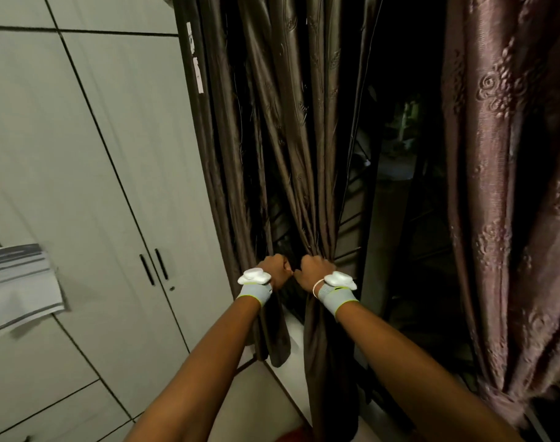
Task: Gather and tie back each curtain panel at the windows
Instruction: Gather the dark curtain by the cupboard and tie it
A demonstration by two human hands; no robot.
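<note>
Paper sheet point(20, 282): hanging on the wardrobe, well to the left of the brown curtain, its lower edge curling outward
Wardrobe point(90, 173): standing left of the brown curtain, its pale doors carrying two dark handles point(153, 268) set side by side
Brown curtain point(291, 148): hanging in front of the dark window, its folds narrowing downward into one bunch at the two fists, its tail dropping below them to the pale sill
Left hand point(276, 270): gripping the left side of the brown curtain's gathered bunch, fingers curling tightly into the cloth, knuckles nearly touching the other fist
Left wrist: wearing a grey band with a white device point(254, 276) sitting on top
Right hand point(315, 270): clenching the right side of the same bunch, fingers wrapping round the folds
Right wrist: wearing a grey band, a white device point(339, 280) and a thin pale loop point(316, 286)
Window point(399, 161): showing dark between the brown curtain and the pink one
Pink curtain point(508, 186): hanging well to the right of the brown curtain, embossed with flowers, pinching in near its lower end
</note>
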